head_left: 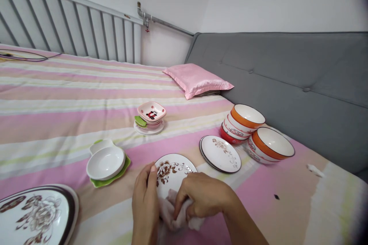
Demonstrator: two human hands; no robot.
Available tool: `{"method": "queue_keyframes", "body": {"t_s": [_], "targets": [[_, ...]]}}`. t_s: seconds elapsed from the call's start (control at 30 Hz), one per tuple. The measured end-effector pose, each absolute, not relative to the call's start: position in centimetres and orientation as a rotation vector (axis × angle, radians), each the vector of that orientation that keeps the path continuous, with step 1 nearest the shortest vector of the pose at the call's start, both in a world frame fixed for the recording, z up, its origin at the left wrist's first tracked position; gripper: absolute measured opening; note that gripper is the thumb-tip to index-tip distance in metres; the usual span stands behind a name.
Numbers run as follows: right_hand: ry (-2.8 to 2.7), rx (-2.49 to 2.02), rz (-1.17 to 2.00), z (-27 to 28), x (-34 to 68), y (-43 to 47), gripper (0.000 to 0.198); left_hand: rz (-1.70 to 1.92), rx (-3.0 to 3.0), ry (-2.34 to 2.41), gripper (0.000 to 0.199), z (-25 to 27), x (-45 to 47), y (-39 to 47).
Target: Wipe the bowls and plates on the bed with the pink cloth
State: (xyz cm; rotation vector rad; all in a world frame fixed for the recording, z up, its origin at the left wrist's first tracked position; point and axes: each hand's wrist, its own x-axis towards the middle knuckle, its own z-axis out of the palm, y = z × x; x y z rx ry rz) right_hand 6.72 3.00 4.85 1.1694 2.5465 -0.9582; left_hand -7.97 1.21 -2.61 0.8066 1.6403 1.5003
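A white plate (pixel 175 168) with a brown flower pattern is held low in front of me. My left hand (pixel 146 195) grips its left edge, thumb on the rim. In my right hand (pixel 201 195) is a bunched pale pink cloth (pixel 172 212), pressed against the near part of the plate. The cloth and my fingers hide the plate's near edge. Just beyond, to the right, lies a short stack of similar plates (pixel 221 154).
Stacked bowls (pixel 243 124) and another orange-rimmed bowl (pixel 271 145) stand at the right. Small dishes (pixel 151 116) are stacked further back; a white bowl (pixel 106 162) sits left on a green leaf-shaped dish. Large oval plates (pixel 40 214) lie front left. A pink pillow (pixel 198 79) rests by the grey headboard (pixel 276 65).
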Motion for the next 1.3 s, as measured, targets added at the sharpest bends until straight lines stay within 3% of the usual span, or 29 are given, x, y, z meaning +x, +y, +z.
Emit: {"method": "queue_keyframes", "body": {"t_s": [0.37, 0.53, 0.73, 1.0, 1.3], "targets": [[2.32, 1.808, -0.598, 4.7, 8.1, 3.7, 0.04, 1.427, 0.754, 1.625, 0.046, -1.8, -7.7, 1.1], [2.319, 2.022, -0.488, 3.7, 7.6, 4.9, 0.034, 1.417, 0.763, 1.62, 0.047, -2.0, -7.8, 1.2], [2.649, 2.002, -0.356, 0.9, 6.7, 6.2, 0.036, 1.43, 0.77, 1.609, 0.046, -2.3, -7.9, 1.3], [3.143, 1.642, -0.46, -1.0, 4.8, 6.5, 0.036, 1.459, 0.785, 1.585, 0.046, -2.5, -7.9, 1.4], [3.072, 1.743, -0.471, -1.5, 4.4, 6.3, 0.039, 1.453, 0.767, 1.559, 0.047, -2.8, -8.1, 1.4]]}}
